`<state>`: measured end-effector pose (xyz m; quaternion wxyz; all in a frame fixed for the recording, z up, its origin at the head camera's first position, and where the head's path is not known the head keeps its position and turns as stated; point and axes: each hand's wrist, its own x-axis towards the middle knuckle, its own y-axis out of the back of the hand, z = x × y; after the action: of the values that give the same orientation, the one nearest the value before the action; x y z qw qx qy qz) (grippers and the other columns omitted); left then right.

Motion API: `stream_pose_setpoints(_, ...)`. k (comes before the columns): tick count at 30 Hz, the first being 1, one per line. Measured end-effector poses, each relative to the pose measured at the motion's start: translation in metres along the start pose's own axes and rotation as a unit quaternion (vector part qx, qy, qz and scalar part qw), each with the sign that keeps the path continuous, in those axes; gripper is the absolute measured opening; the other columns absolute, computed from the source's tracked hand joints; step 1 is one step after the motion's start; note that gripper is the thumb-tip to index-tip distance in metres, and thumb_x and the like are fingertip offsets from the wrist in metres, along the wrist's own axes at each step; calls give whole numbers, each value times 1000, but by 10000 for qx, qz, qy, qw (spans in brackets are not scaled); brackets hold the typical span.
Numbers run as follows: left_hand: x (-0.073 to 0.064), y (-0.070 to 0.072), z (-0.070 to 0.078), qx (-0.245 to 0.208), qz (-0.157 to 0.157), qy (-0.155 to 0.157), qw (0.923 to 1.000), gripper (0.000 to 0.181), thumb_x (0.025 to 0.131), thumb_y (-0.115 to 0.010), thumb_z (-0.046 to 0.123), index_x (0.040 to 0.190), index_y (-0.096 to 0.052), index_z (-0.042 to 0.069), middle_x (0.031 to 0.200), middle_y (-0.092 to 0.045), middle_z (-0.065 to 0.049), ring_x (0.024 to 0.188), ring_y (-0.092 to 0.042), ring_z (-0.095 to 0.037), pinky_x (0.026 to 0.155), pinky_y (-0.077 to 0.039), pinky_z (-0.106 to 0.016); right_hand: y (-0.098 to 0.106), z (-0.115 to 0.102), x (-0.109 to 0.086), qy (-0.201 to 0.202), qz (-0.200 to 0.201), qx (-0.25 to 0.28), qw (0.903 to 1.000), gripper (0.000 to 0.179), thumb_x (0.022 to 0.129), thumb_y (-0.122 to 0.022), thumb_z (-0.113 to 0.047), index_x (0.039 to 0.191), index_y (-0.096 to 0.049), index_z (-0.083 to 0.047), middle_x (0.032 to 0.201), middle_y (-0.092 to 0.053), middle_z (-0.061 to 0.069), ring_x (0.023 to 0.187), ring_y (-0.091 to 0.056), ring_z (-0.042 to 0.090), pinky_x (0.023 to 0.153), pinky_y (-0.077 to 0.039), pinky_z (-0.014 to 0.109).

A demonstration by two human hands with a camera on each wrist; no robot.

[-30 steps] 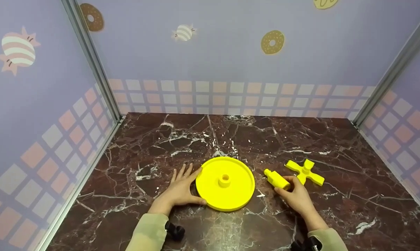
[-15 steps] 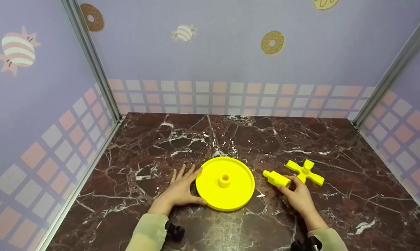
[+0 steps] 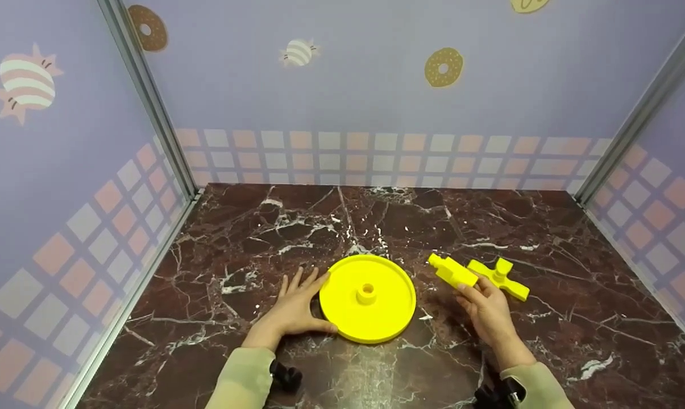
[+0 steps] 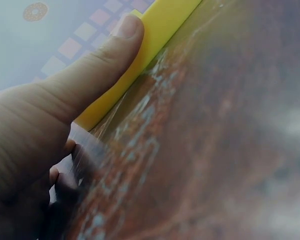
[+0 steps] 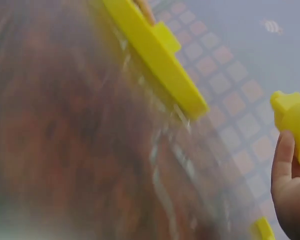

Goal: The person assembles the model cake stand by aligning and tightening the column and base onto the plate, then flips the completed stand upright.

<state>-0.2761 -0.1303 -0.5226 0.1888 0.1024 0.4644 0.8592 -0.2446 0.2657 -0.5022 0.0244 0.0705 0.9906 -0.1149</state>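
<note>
- The left hand (image 3: 294,309) is spread wide at the left rim of the yellow round dish (image 3: 342,312), its thumb against the near side of the rim.
- The right hand (image 3: 490,309), to the right of the dish, pinches a yellow stepped block (image 3: 453,271) by one end; the narrow tip points away from the hand.
- The dish lies flat on the worktop (image 3: 285,221), a short hollow hub (image 3: 366,296) standing at its middle.
- Farther right of the dish, a yellow cross-shaped piece (image 3: 500,277) sits just behind the right hand, which hides part of it.
- The right wrist view cuts off the block, and the left wrist view shows only a strip of the dish's rim; much of the worktop there is blurred.
- Marbled worktop runs between dish and block, and beyond the dish to the patterned back wall (image 3: 376,102); side walls (image 3: 63,187) stand well apart from the dish, left and right.
</note>
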Motion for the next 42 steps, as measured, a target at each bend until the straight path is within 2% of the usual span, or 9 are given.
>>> stream_pose_setpoints(5, 0, 1, 0, -9, 4, -22, 10000, 123, 65, -88, 66, 164, -29, 23, 172, -24, -10, 160, -2, -46, 126, 7, -70, -14, -1, 6, 191, -600, 857, 9943, 23, 105, -49, -3, 127, -52, -9, 104, -62, -6, 90, -58, 7, 79, -51, 15)
stream_pose_setpoints(9, -1, 1, 0, 10, 9, 6, 10000, 123, 66, -88, 66, 164, -29, 23, 172, -25, -7, 160, -2, -45, 126, 8, -69, -28, 5, 13, 326, -835, 1046, 9905, 18, 107, -51, -10, 123, -57, -15, 105, -67, -7, 95, -62, 7, 83, -53, 18)
stream_pose_setpoints(15, -1, 1, 0, -12, -19, 14, 10000, 123, 66, -88, 66, 164, -28, 23, 172, -24, -7, 160, -1, -45, 126, 8, -68, -50, 13, 21, 315, -697, 1192, 9899, 16, 106, -50, -7, 122, -51, -10, 110, -70, -3, 102, -72, 11, 96, -60, 31)
stream_pose_setpoints(21, -2, 1, 1, -29, -34, 9, 10000, 122, 66, -88, 66, 164, -28, 24, 172, -24, -7, 161, 0, -45, 127, 9, -68, -70, 18, 25, 184, -543, 1314, 9897, 18, 105, -53, -6, 122, -51, -12, 105, -71, -2, 94, -74, 13, 87, -62, 29)
stream_pose_setpoints(26, -1, 0, 1, 9, -1, 7, 10000, 122, 66, -88, 67, 164, -29, 24, 172, -24, -7, 161, 0, -44, 127, 9, -68, -84, 21, 27, 41, -427, 1133, 9926, 28, 105, -55, -10, 133, -50, -12, 107, -67, -3, 92, -73, 12, 83, -63, 28)
stream_pose_setpoints(31, -1, 0, 0, 43, 14, -5, 10000, 123, 65, -88, 67, 164, -29, 24, 172, -24, -8, 160, -1, -45, 127, 8, -68, -97, 24, 28, -103, -279, 739, 9968, 44, 105, -59, -14, 146, -46, -8, 112, -61, -1, 94, -69, 13, 84, -62, 30)
stream_pose_setpoints(36, -1, 0, 1, 49, -7, -10, 10000, 122, 66, -88, 66, 164, -29, 24, 172, -23, -8, 160, -1, -46, 127, 8, -68, -106, 26, 28, -117, -300, 264, 9991, 48, 102, -64, -13, 146, -48, -6, 119, -63, 3, 96, -69, 15, 86, -61, 34)
stream_pose_setpoints(42, -2, 0, 0, 72, 5, -16, 10000, 122, 65, -87, 67, 164, -30, 24, 172, -24, -9, 160, -1, -46, 127, 8, -68, -113, 27, 28, 63, -488, -200, 9986, 49, 98, -68, -7, 144, -52, -5, 127, -66, 11, 102, -69, 17, 87, -62, 39)
